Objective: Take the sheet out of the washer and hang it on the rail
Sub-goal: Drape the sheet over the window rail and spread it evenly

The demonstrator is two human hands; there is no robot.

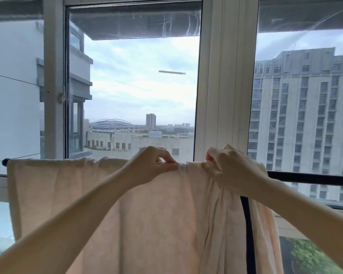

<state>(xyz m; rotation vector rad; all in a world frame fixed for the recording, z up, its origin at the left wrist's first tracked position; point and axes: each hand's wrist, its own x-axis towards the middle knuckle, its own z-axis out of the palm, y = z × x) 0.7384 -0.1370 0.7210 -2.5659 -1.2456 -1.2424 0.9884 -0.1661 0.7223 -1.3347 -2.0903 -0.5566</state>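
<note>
sheet (83, 198) hangs over the rail (5, 161), with the window (139, 86) behind it.

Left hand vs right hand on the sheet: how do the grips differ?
Left hand pinches the top edge of the sheet with thumb and fingertips; right hand curls its fingers round a thicker gathered fold. By the left hand the cloth hangs smooth; under the right hand it is bunched. Both hold the sheet at the rail.

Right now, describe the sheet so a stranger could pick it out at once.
Find the big window facing the city. Across its lower part runs a rail with a dark left end cap. The sheet hangs over it, top edge gripped by the left hand and right hand. It is the only fabric there: pale peach, with a dark navy band among its right-hand folds.
</note>
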